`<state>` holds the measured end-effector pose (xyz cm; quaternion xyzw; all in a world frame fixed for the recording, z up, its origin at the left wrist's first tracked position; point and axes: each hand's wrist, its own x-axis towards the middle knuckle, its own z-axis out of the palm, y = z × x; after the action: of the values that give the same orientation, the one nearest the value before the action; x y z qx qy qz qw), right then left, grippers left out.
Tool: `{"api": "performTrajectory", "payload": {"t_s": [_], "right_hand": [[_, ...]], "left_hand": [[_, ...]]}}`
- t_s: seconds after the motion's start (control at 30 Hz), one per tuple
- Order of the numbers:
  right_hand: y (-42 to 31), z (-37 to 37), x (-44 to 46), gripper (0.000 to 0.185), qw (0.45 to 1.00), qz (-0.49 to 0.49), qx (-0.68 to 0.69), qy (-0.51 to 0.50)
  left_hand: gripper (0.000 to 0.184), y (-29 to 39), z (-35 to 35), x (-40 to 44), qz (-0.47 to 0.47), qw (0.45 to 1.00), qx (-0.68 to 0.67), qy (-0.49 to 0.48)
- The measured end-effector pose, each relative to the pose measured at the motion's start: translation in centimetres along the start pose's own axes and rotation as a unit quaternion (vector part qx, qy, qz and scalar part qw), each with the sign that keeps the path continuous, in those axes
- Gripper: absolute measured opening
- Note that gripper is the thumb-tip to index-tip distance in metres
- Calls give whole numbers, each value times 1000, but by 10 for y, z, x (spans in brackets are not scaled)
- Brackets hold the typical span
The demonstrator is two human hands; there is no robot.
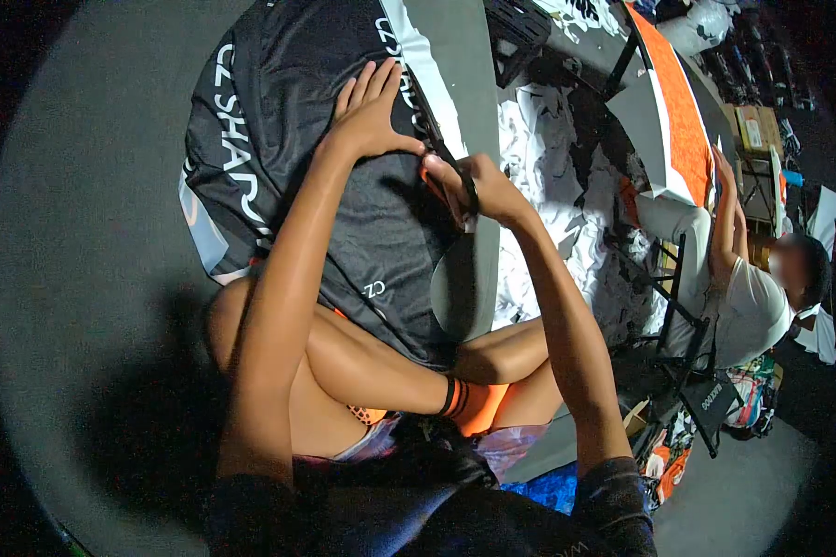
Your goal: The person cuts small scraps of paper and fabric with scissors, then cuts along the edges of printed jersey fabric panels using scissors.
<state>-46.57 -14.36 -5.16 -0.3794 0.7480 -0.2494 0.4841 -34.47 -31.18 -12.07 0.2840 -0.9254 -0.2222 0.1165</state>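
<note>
Sitting cross-legged on the grey bench (pixel 102 232), close to its right edge, with bare legs (pixel 372 362) and an orange sock (pixel 483 406) tucked up against the near end of the black cloth (pixel 344 223). Now up to the right hand (pixel 492 190), fingers wrapped around the orange-marked handles of the scissors (pixel 430 183), low over the cloth's right side, probably to steer close along the border. Too dark between the blades to call their gap.

Just beyond, flattening the cloth with the left hand (pixel 367 125): palm down, fingers moderately spread and pointing away, thumb reaching across almost to the scissors. Likely pressing there to hold the fabric still and taut beside the blades.

Aiming the scissors away from the lap, tips slightly leftward, long axis roughly along the bench's right edge and following the white strip (pixel 427 56) at the cloth's border. Stretching the cloth lengthwise away from the body too, with white lettering running along it.

Past the right edge, white scraps (pixel 548 223) on the floor; farther off, orange cloth (pixel 683 121) beside a seated co-worker (pixel 752 311) in white.
</note>
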Motion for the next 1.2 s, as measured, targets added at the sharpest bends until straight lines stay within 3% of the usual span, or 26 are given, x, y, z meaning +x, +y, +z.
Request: {"api": "performTrajectory", "payload": {"t_s": [1.2], "right_hand": [[-10, -3, 17, 70, 999, -18, -26, 19]], "left_hand": [[117, -5, 9, 1, 6, 1000, -8, 22]]}}
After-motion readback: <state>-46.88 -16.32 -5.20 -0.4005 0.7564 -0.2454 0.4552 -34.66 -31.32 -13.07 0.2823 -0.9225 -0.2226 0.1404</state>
